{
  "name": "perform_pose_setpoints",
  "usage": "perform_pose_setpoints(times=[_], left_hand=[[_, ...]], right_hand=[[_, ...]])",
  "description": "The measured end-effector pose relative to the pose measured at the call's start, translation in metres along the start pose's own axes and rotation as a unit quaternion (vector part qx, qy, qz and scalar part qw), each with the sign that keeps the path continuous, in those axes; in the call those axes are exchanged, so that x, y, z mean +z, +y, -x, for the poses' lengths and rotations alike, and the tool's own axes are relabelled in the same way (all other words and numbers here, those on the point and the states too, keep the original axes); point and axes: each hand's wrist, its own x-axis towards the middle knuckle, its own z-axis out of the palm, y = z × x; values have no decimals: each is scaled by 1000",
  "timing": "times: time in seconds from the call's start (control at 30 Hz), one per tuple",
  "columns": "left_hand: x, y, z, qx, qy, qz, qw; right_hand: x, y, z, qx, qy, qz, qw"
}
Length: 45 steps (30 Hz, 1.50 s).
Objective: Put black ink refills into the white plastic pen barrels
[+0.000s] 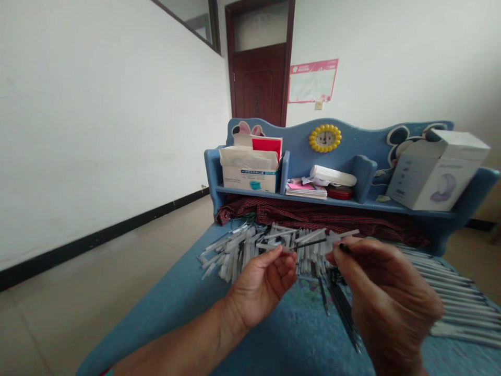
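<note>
Over a blue table point(297, 339), a refill point(312, 243) sits between the left hand point(260, 284), pinching one end with curled fingers, and the right hand point(391, 292) (also nearly closed), pinching a black bit point(345, 248).

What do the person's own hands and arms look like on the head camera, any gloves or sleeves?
The left hand and right hand are both ungloved, with no ring, watch or marking in sight. The left forearm is bare; a red and teal sliver, probably a sleeve, shows at the bottom edge.
</note>
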Motion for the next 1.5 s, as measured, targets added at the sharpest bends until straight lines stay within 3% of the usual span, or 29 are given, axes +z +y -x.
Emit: perform_pose_setpoints(times=[0.13,0.27,0.33,0.43,0.57,0.9,1.07,1.2,1.3,1.4,1.5], left_hand=[[-2,-1,-5,20,7,-7,1000],[-6,-1,-9,31,23,-8,999],[-7,2,-11,36,22,-6,999],[-8,14,-13,72,24,0,997],[-12,29,-19,123,42,15,991],[-16,41,-22,139,45,36,989],[-12,35,-21,115,41,22,992],[-12,27,-19,96,33,-22,995],[-14,27,-20,105,39,-36,993],[-15,31,-22,129,55,-33,990],[-16,35,-24,144,74,-25,987]], right_hand=[[0,18,8,39,-42,34,998],[3,31,11,169,-128,69,975],[3,33,10,223,-141,65,962],[-1,30,6,247,-152,51,956],[-8,23,3,253,-187,43,948],[-18,13,-7,197,-325,24,925],[-12,16,-23,177,-373,-14,911],[11,16,-40,218,-453,-80,861],[26,18,-49,200,-537,-1,820],[25,19,-52,142,-569,90,805],[11,17,-56,171,-600,89,777]])
